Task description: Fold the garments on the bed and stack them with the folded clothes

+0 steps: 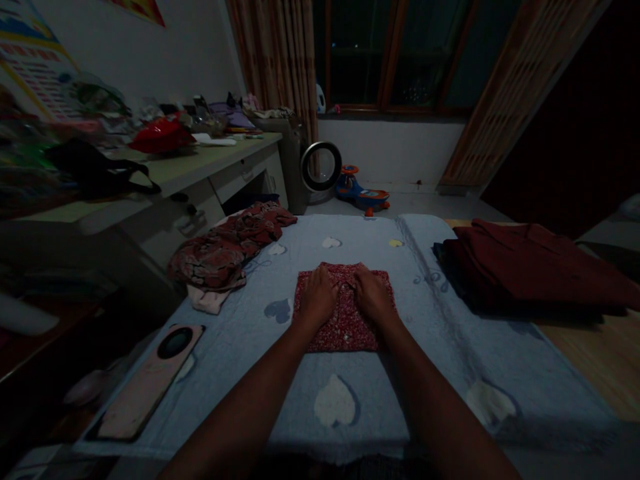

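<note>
Folded red garment (pixel 345 320), long axis unclear: left hand (pixel 319 297) on ten o'clock, right hand (pixel 373 293) on two, equally near; grip indistinct.

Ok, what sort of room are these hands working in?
Most likely a room in a home, perhaps used for laundry: there's what looks like a washing machine by the window, a child's ride-on toy on the floor, and folded clothes stacked on the right.

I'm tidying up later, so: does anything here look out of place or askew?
The round appliance door at the back stands open, and patterned cloth at left lies rumpled, unlike the folded stack at right and red garment under left hand and right hand.
</note>
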Demonstrator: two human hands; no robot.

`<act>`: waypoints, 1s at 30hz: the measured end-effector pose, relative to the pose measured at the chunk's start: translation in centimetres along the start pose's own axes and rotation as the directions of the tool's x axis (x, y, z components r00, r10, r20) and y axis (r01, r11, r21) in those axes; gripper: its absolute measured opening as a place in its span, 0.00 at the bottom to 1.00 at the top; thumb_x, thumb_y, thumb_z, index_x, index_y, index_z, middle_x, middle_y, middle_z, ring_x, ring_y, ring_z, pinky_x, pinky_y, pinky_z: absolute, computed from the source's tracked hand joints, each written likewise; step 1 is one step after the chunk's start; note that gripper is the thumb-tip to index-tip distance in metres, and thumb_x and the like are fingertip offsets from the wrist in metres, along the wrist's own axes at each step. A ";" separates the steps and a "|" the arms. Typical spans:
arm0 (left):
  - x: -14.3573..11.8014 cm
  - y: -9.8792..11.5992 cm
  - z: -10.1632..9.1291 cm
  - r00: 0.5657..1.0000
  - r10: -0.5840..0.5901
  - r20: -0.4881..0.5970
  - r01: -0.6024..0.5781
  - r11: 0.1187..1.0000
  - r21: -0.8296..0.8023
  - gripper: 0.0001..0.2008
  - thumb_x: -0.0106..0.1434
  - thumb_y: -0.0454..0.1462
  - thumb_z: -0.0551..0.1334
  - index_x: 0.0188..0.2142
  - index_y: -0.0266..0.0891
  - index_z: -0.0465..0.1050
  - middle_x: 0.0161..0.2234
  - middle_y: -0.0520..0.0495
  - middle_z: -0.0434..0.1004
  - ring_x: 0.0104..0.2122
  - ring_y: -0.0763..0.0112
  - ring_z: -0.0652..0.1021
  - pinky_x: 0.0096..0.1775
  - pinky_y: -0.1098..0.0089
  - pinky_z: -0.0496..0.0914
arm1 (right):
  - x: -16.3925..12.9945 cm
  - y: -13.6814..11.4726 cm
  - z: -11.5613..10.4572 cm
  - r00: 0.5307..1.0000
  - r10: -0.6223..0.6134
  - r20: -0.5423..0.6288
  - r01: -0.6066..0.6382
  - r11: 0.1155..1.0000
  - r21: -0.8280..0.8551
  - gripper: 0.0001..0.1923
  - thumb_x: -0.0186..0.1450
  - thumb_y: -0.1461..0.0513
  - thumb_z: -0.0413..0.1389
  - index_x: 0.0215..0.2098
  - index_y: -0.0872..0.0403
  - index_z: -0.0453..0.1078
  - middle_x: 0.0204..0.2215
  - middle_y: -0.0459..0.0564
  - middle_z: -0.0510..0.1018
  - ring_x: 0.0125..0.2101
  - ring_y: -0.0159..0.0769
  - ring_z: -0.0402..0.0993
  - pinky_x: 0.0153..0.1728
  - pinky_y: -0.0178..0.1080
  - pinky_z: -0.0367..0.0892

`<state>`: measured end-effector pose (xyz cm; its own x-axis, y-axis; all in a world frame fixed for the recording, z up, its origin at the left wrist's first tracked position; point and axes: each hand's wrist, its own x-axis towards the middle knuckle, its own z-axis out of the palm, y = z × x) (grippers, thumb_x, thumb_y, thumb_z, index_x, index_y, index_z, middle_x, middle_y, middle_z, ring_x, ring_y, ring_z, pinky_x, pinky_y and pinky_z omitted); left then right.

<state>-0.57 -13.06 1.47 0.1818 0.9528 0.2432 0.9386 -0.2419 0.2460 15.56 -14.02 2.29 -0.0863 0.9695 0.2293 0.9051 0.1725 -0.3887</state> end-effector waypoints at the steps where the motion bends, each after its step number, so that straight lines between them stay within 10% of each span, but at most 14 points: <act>1: -0.2 -0.2 0.4 1.000 -0.007 0.013 0.006 1.000 0.014 0.30 0.69 0.42 0.53 0.65 0.25 0.53 0.65 0.30 0.58 0.65 0.53 0.61 0.63 0.57 0.56 | -0.1 0.0 0.2 1.000 0.005 0.018 -0.005 0.999 -0.033 0.21 0.72 0.64 0.40 0.59 0.57 0.66 0.62 0.56 0.67 0.63 0.36 0.59 0.62 0.42 0.52; 19: -1.1 -0.3 -0.9 0.997 -0.059 0.041 0.056 0.996 0.074 0.30 0.68 0.44 0.54 0.66 0.34 0.56 0.67 0.31 0.54 0.66 0.45 0.57 0.64 0.46 0.51 | -0.8 -0.9 0.4 0.942 0.323 0.095 -0.292 0.924 -0.245 0.31 0.71 0.50 0.42 0.71 0.45 0.48 0.70 0.57 0.48 0.68 0.58 0.42 0.61 0.64 0.41; 24: -1.4 0.3 -2.5 0.969 0.215 -0.119 -0.220 0.975 -0.027 0.23 0.70 0.39 0.52 0.63 0.36 0.61 0.68 0.38 0.54 0.68 0.56 0.53 0.66 0.50 0.50 | -1.1 -1.0 -0.5 0.978 0.175 -0.110 -0.191 0.969 -0.155 0.32 0.69 0.51 0.48 0.68 0.55 0.54 0.68 0.62 0.54 0.65 0.58 0.47 0.61 0.60 0.44; 30: -2.6 1.0 -0.9 0.941 0.318 0.111 -0.312 0.947 -0.074 0.27 0.69 0.41 0.54 0.64 0.34 0.59 0.66 0.39 0.60 0.66 0.57 0.60 0.66 0.54 0.53 | -1.6 -1.0 -0.7 0.999 -0.031 -0.013 0.029 0.994 -0.110 0.14 0.69 0.62 0.48 0.47 0.54 0.73 0.48 0.57 0.75 0.49 0.44 0.67 0.54 0.45 0.58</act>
<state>-0.43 -15.96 1.93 0.5026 0.8403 0.2032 0.8107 -0.5398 0.2266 15.07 -15.89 2.89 -0.1085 0.9615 0.2526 0.9425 0.1803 -0.2813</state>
